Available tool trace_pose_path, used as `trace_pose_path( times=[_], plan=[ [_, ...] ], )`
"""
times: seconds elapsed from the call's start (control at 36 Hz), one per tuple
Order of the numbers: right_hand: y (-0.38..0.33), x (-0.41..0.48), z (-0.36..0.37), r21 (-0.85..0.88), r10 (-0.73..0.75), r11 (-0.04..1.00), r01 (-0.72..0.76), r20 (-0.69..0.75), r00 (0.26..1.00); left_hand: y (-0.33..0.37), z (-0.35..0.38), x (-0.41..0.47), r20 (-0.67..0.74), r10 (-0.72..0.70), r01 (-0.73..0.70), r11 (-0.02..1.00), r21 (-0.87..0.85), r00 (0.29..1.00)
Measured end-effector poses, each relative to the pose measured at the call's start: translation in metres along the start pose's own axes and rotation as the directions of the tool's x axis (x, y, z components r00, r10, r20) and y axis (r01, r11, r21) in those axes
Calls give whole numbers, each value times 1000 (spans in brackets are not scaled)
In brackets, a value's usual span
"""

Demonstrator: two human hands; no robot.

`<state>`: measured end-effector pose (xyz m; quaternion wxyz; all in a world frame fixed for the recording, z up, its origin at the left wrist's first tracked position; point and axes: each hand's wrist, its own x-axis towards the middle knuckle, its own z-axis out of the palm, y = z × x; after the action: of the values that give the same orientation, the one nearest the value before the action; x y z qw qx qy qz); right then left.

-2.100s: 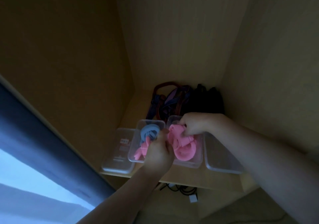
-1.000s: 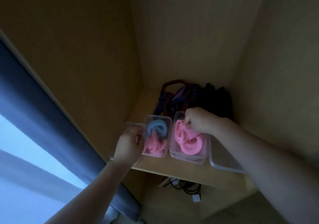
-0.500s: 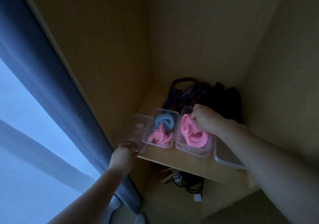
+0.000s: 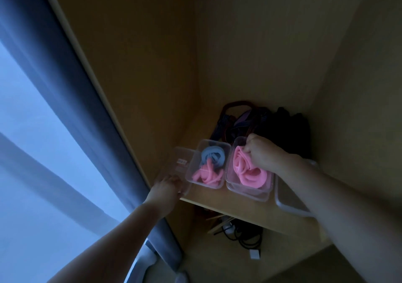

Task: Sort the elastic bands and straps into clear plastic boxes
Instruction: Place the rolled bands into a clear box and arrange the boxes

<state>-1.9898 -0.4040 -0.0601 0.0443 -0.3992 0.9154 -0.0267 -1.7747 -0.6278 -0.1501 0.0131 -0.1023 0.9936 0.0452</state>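
Head view, dim light: you look down into a wooden alcove with a shelf (image 4: 245, 208) low in the frame. Two clear plastic boxes sit side by side on it, touching. The left box (image 4: 206, 163) holds a coiled blue band (image 4: 212, 155) at its far end and thin pink bands (image 4: 207, 175) at its near end. The right box (image 4: 248, 192) holds a wide pink band (image 4: 248, 172) rolled in loose loops. Your right hand (image 4: 264, 155) is closed in a fist over the far end of that box, fingers pinched on the wide pink band. Your left hand (image 4: 166, 188) curls at the near edge of a clear lid (image 4: 180, 163) lying flat just left of the boxes; whether it grips the lid or only touches it is hard to tell. Another clear lid or tray (image 4: 287, 202) lies right of the boxes, partly hidden by your right forearm. Behind the boxes, a dark heap of straps (image 4: 239, 121) fades into shadow; single straps cannot be told apart. Cables (image 4: 245, 237) lie below the shelf. A blue-grey curtain (image 4: 71, 91) fills the left side.
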Motion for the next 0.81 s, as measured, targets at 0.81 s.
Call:
trace_pose_path(
  times=[0.81],
  plan=[
    [4, 3, 3, 72, 18, 997, -18, 1, 1000, 5, -39, -7, -339, -230, 138, 952, -275, 912]
  ],
)
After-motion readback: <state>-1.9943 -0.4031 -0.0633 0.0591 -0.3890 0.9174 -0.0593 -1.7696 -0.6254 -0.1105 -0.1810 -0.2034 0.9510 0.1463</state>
